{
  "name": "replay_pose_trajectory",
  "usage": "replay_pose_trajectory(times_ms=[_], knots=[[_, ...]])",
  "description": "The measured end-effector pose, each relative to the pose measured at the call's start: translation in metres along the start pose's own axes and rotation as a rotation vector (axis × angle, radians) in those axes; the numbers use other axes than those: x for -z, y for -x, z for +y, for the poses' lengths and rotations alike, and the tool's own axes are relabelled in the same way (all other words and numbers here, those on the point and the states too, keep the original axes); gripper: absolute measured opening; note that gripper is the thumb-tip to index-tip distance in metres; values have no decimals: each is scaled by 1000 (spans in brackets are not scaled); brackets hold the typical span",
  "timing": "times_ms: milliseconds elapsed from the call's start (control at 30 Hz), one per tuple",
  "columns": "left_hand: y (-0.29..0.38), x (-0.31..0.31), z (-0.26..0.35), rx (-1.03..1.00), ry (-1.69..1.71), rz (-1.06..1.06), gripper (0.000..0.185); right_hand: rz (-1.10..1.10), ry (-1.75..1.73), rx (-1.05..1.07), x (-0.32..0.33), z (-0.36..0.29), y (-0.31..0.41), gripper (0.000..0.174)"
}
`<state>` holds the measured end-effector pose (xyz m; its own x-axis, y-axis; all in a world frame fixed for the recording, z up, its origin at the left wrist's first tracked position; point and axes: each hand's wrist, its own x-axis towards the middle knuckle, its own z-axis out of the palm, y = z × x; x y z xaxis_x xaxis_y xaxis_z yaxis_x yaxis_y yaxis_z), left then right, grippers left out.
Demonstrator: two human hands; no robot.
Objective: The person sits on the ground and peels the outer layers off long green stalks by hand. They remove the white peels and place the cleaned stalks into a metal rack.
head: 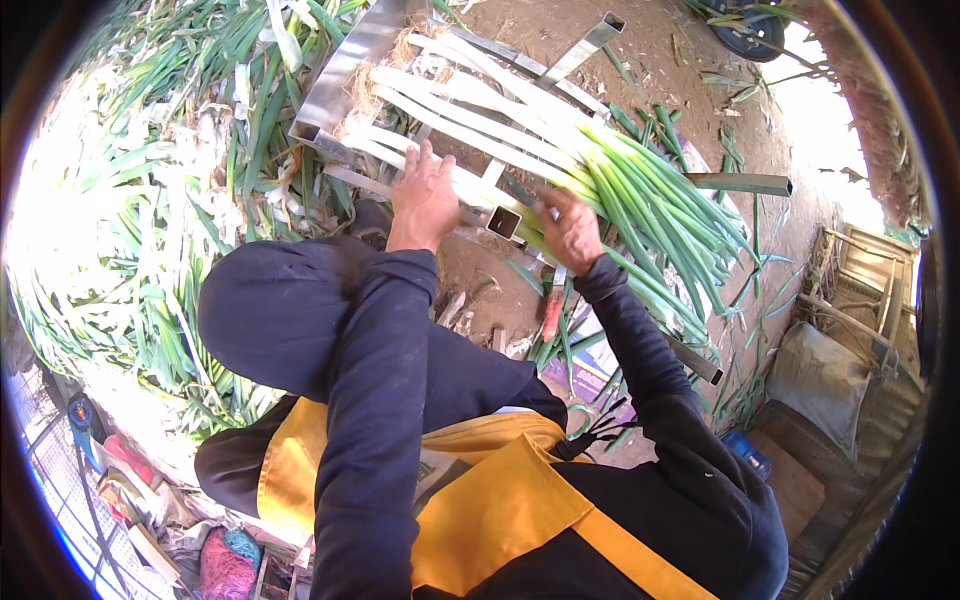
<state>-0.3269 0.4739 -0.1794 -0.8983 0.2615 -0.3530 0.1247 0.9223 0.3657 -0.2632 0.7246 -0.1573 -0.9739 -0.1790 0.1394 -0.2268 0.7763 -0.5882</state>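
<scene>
Several green onions [517,142] lie across a metal frame [499,169]. Their rooted white ends rest by an upright metal plate [330,97], and the green leaves [667,210] fan out to the right. My left hand [424,191] rests palm down on the nearest white stalks, fingers extended. To its right, my right hand [571,231] is at the pale green part of the stalks, its fingers bent. Whether it grips any of them is unclear. Below the frame is a knife with a red handle [553,311].
A large heap of green onions [150,225] fills the left side. Square metal tubes [739,184] jut out to the right. Cut leaves [739,154] litter the dirt floor. At the right stand a pale sack [817,379] and a wooden structure [870,277]. Coloured netting [225,566] lies lower left.
</scene>
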Motion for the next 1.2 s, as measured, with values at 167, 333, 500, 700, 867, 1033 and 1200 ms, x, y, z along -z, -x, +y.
replay_pose_trajectory(times_ms=[167, 333, 500, 700, 867, 1033, 1200], knots=[[2, -3, -1, 20, -3, -5, 64, -37, 445, -29, 14, 19, -18, 41], [1, -2, 2, 34, 11, -30, 66, 3, 582, 32, 3, 33, -24, 29], [2, 0, 4, 52, 44, -42, 69, -126, 598, 40, -1, 43, -27, 22], [0, -5, 3, 52, 55, -30, 71, -263, 374, 29, 12, 35, -12, 32], [1, -1, 6, 49, 54, -48, 76, -309, 218, 35, 12, 39, -6, 48], [1, 5, 7, 59, 76, -68, 76, -221, 267, 30, 15, 3, -8, 57], [-2, 7, 8, 53, 49, -84, 79, -287, 177, -69, 10, 3, -13, 38]])
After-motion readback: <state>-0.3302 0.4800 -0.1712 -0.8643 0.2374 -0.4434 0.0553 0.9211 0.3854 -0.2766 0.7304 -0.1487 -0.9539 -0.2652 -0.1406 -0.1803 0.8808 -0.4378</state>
